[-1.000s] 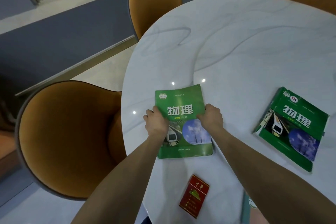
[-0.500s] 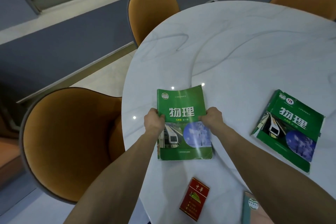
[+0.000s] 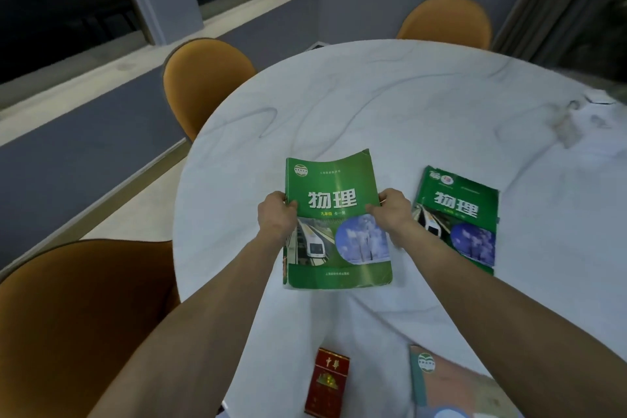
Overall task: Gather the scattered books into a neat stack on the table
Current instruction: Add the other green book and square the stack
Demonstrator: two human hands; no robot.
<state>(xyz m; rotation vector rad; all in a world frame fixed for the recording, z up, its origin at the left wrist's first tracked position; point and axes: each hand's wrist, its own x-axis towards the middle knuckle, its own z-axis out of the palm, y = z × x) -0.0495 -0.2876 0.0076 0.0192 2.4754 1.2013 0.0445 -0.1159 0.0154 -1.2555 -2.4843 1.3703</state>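
A green physics textbook (image 3: 334, 200) is held above the white marble table (image 3: 424, 105), its cover facing up. My left hand (image 3: 275, 215) grips its left edge and my right hand (image 3: 392, 209) grips its right edge. A second green physics textbook (image 3: 461, 210) lies flat on the table just right of my right hand. A third book (image 3: 427, 373), teal and pink, lies at the near edge, partly hidden under my right forearm.
A red cigarette pack (image 3: 327, 382) lies on the table near me. Three orange chairs stand around the table: near left (image 3: 78, 312), far left (image 3: 203, 78), far side (image 3: 448, 22). Faint clutter (image 3: 576, 115) sits at the table's right.
Both hands have lifted the green textbook off the table and carried it rightwards, closer to the second green book. The view has tilted up.
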